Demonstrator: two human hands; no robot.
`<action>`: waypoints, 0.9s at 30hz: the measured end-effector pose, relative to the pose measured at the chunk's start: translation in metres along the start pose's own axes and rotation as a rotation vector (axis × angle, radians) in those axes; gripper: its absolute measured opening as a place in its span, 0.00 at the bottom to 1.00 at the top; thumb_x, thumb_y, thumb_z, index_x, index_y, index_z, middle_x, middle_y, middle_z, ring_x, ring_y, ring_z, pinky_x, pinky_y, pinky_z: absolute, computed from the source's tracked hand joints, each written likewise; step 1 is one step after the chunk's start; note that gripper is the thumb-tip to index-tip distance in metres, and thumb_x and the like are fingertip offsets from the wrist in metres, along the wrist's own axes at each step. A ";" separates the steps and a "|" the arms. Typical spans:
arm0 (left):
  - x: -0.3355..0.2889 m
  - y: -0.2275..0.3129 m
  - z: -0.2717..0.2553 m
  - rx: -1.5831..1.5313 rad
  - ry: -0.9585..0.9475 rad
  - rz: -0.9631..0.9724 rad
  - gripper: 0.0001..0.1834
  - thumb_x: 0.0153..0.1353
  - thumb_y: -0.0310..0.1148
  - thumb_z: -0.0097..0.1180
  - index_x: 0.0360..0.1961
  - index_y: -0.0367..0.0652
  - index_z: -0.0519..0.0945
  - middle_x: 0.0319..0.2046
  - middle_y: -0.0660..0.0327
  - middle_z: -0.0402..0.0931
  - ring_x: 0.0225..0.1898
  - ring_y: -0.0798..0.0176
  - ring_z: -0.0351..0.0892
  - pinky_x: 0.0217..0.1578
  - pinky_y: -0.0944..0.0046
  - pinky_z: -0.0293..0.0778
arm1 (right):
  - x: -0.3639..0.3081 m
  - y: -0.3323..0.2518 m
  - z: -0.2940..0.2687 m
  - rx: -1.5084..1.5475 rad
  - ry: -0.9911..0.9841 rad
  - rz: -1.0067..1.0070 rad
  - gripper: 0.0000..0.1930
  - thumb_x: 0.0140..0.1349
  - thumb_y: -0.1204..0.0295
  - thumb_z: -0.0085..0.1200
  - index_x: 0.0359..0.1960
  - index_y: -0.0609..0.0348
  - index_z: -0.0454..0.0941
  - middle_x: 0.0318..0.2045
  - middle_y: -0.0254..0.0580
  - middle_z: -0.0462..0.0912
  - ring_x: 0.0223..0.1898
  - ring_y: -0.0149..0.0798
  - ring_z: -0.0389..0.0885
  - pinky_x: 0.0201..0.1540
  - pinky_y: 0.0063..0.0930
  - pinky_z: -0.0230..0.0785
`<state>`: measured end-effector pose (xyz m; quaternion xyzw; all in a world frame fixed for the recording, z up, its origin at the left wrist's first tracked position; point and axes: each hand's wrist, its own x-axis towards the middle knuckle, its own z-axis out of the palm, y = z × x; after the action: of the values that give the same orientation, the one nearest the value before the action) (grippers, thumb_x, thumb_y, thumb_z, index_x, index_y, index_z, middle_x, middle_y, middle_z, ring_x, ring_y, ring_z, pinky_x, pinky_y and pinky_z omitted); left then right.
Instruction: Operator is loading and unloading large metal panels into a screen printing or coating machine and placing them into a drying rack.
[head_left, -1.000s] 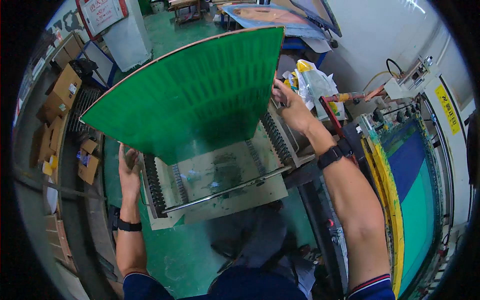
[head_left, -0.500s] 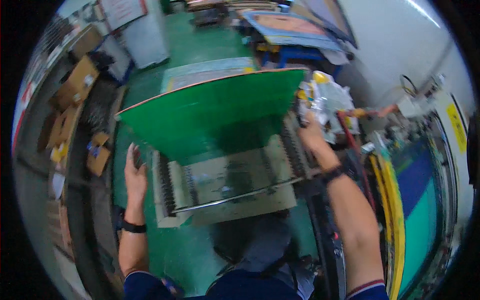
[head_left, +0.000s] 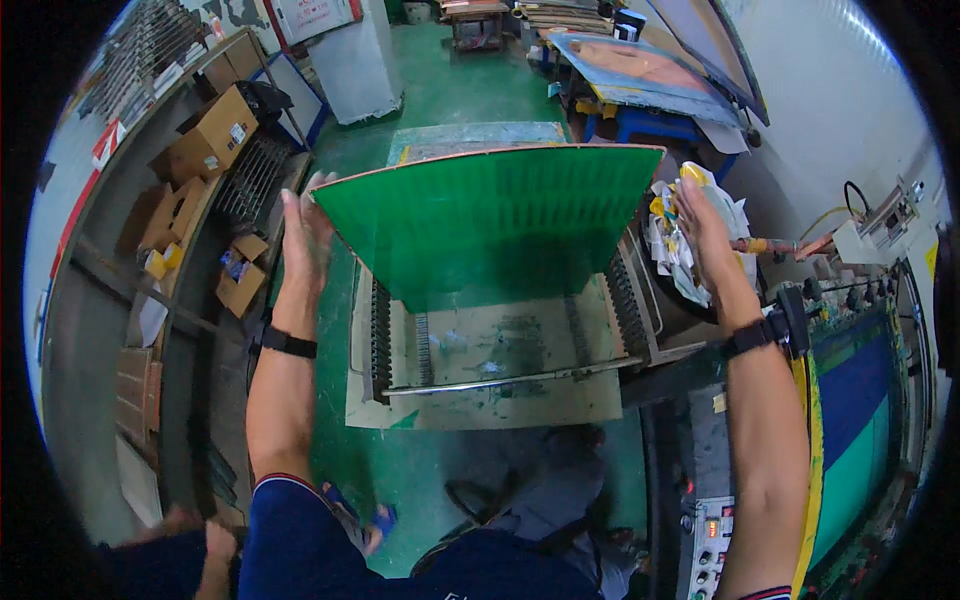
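Note:
A large green panel [head_left: 490,220] with a thin copper-coloured edge stands upright in a slotted metal rack [head_left: 630,305]. My left hand [head_left: 308,240] is beside the panel's upper left corner, fingers stretched upward and somewhat blurred; I cannot tell whether they touch the edge. Off the panel's right edge, my right hand [head_left: 705,235] is held flat with its fingers extended and nothing in it. Ridged side walls with slots flank the rack, and a metal bar [head_left: 500,382] runs across its near side. Beneath it lies a stained beige board [head_left: 590,405].
Shelving with cardboard boxes [head_left: 208,140] lines the left. At right, a machine with a control panel [head_left: 710,545] and a framed screen [head_left: 850,440] stands near a bin of crumpled wrappers [head_left: 685,240]. Another person's hand [head_left: 220,542] shows at lower left.
Both hands have risen along the panel's sides, the left one to its upper corner. My view has shifted, so the rack and panel sit farther right and squarer. Another person has appeared at lower left.

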<state>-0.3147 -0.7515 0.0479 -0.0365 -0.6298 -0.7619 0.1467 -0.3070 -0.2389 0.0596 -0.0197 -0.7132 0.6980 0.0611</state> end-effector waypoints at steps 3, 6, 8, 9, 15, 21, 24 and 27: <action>0.004 0.007 0.022 -0.001 -0.117 -0.021 0.50 0.65 0.71 0.26 0.71 0.35 0.51 0.69 0.49 0.57 0.69 0.50 0.57 0.68 0.48 0.51 | 0.013 -0.020 0.018 -0.077 -0.202 -0.080 0.49 0.64 0.35 0.40 0.73 0.63 0.44 0.73 0.56 0.47 0.75 0.47 0.43 0.74 0.40 0.32; -0.003 0.022 0.029 -0.061 -0.128 -0.038 0.51 0.65 0.71 0.26 0.71 0.34 0.51 0.69 0.49 0.57 0.69 0.49 0.57 0.69 0.49 0.51 | 0.013 -0.027 0.035 -0.108 -0.206 0.053 0.50 0.63 0.33 0.38 0.73 0.63 0.44 0.73 0.54 0.47 0.75 0.47 0.42 0.74 0.40 0.31; 0.008 0.030 0.039 -0.030 -0.134 -0.024 0.50 0.66 0.70 0.26 0.71 0.33 0.51 0.69 0.49 0.57 0.69 0.49 0.57 0.69 0.49 0.50 | 0.014 -0.031 0.032 -0.093 -0.241 0.045 0.50 0.63 0.33 0.38 0.73 0.62 0.45 0.73 0.53 0.48 0.75 0.47 0.43 0.74 0.40 0.32; 0.011 0.033 0.041 0.002 -0.145 -0.006 0.50 0.66 0.69 0.26 0.71 0.32 0.51 0.69 0.49 0.57 0.69 0.49 0.57 0.69 0.50 0.50 | 0.013 -0.031 0.029 -0.076 -0.272 0.033 0.49 0.63 0.33 0.38 0.73 0.62 0.46 0.73 0.52 0.48 0.75 0.47 0.43 0.74 0.40 0.32; 0.001 0.019 0.049 0.018 -0.051 0.002 0.43 0.71 0.62 0.27 0.68 0.31 0.57 0.67 0.48 0.61 0.68 0.52 0.60 0.69 0.55 0.52 | 0.032 0.016 0.021 -0.171 -0.063 -0.025 0.48 0.63 0.35 0.41 0.70 0.67 0.53 0.71 0.53 0.53 0.73 0.46 0.47 0.73 0.36 0.33; -0.003 0.028 0.056 -0.037 0.012 -0.058 0.37 0.73 0.55 0.28 0.66 0.31 0.62 0.65 0.51 0.66 0.67 0.54 0.62 0.68 0.57 0.53 | 0.019 0.004 0.029 -0.104 -0.110 -0.087 0.42 0.65 0.37 0.43 0.63 0.68 0.66 0.63 0.51 0.68 0.66 0.42 0.61 0.69 0.33 0.45; 0.003 0.025 0.056 -0.095 -0.008 -0.044 0.35 0.72 0.52 0.29 0.65 0.31 0.64 0.65 0.51 0.67 0.66 0.55 0.63 0.68 0.58 0.52 | 0.007 -0.012 0.038 -0.207 0.012 -0.157 0.38 0.66 0.40 0.44 0.60 0.66 0.71 0.57 0.47 0.74 0.61 0.40 0.67 0.65 0.31 0.53; 0.016 0.020 0.057 -0.132 0.022 -0.089 0.33 0.70 0.47 0.29 0.65 0.30 0.64 0.64 0.50 0.68 0.65 0.53 0.65 0.68 0.58 0.53 | 0.010 -0.008 0.037 -0.204 0.014 -0.207 0.36 0.65 0.41 0.46 0.57 0.65 0.73 0.52 0.47 0.79 0.55 0.40 0.74 0.61 0.30 0.60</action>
<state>-0.3316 -0.7027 0.0821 -0.0098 -0.5775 -0.8080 0.1166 -0.3211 -0.2750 0.0676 0.0428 -0.7781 0.6119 0.1353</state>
